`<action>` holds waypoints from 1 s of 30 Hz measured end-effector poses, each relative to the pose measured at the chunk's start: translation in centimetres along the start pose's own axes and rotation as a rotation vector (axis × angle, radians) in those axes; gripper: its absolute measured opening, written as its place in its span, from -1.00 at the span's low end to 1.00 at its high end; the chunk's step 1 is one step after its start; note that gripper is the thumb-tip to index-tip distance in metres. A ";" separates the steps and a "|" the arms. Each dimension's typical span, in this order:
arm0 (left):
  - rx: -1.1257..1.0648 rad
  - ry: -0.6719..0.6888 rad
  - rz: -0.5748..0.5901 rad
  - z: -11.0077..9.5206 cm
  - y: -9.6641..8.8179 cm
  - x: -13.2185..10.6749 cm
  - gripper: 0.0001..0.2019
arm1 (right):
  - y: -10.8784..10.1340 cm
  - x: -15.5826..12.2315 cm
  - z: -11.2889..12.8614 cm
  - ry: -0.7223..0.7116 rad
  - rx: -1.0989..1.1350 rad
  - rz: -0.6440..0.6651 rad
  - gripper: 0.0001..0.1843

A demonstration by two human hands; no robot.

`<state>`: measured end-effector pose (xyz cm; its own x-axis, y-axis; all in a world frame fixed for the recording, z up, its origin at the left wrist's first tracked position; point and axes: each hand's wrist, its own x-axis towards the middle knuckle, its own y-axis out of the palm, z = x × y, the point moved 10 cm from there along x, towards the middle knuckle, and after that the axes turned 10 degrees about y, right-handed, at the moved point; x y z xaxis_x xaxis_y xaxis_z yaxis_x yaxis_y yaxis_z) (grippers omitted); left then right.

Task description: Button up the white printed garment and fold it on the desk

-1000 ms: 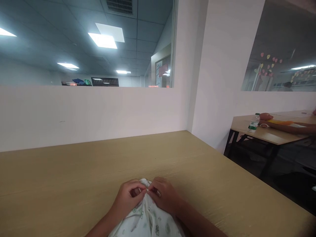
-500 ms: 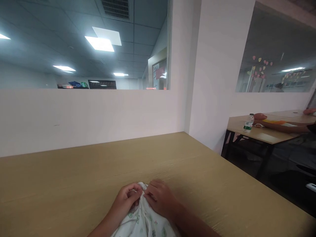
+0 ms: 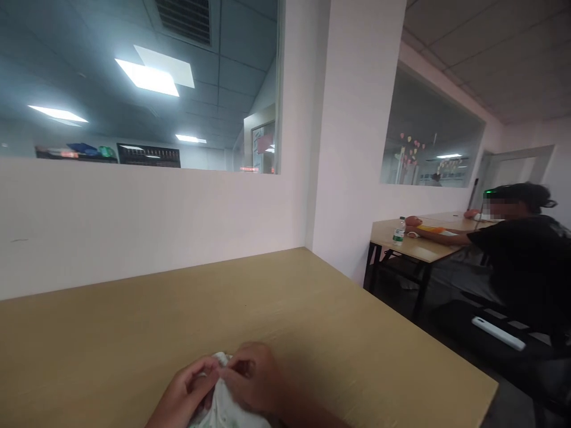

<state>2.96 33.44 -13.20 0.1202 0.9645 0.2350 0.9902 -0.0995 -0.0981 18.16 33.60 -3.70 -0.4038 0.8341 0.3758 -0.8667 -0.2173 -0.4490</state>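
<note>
Light wood table [image 3: 312, 309] against a white partition wall [image 3: 134, 220], office bg. White cloth [image 3: 223, 410] sits at the near edge, bottom centre. Long axis runs away from the person, bunched end pointing twd the wall; rest is cut off. L hand [image 3: 185, 395] & R hand [image 3: 254, 383] meet at that end, fingertips pinching fabric. Blurry. Another person [image 3: 521, 261] sits far right.

My counter [image 3: 321, 309] is pale wood, its far edge against a white partition wall [image 3: 134, 226]. 1 white cloth [image 3: 222, 409] lies on it at the near edge, bunched, pinched by the fingers of my left hand [image 3: 178, 401] and right hand [image 3: 256, 386].
</note>
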 end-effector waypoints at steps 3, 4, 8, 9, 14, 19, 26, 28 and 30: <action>0.009 0.006 0.024 -0.1 0.1 0.2 -0.51 | 0.8 0.5 -2.1 0.184 0.089 0.046 -0.80; 0.008 0.005 0.020 -0.1 0.1 0.3 -0.51 | 1.2 0.6 -2.7 0.231 0.107 0.067 -0.81; 0.012 -0.008 0.016 -0.4 0.6 0.2 -0.49 | 1.6 0.5 -4.1 0.335 0.176 0.091 -0.87; 0.025 0.000 0.020 -0.7 0.7 0.2 -0.49 | 1.5 0.5 -4.2 0.339 0.199 0.082 -0.89; 0.126 0.083 0.000 -2.5 1.1 0.2 -0.46 | 1.6 0.8 -4.5 0.338 0.312 0.105 -0.94; 0.310 0.094 0.071 -3.6 1.6 0.0 -0.56 | 1.3 0.9 -4.1 0.291 0.093 0.146 -0.92; 0.503 0.268 -0.003 -7.4 -0.5 0.0 -0.60 | -1.1 1.4 -2.9 0.222 -0.002 0.039 -0.96; 0.562 0.309 -0.010 -7.4 -1.0 0.1 -0.65 | -2.3 1.6 -2.0 0.188 0.004 -0.052 -0.97; 0.647 0.333 0.036 -6.8 -0.8 0.2 -0.69 | -2.8 1.4 -0.6 0.140 0.001 -0.064 -0.89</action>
<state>2.63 32.05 -6.46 0.2693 0.8278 0.4922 0.7570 0.1340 -0.6395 20.17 35.65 -2.43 -0.3030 0.9089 0.2867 -0.8897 -0.1619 -0.4269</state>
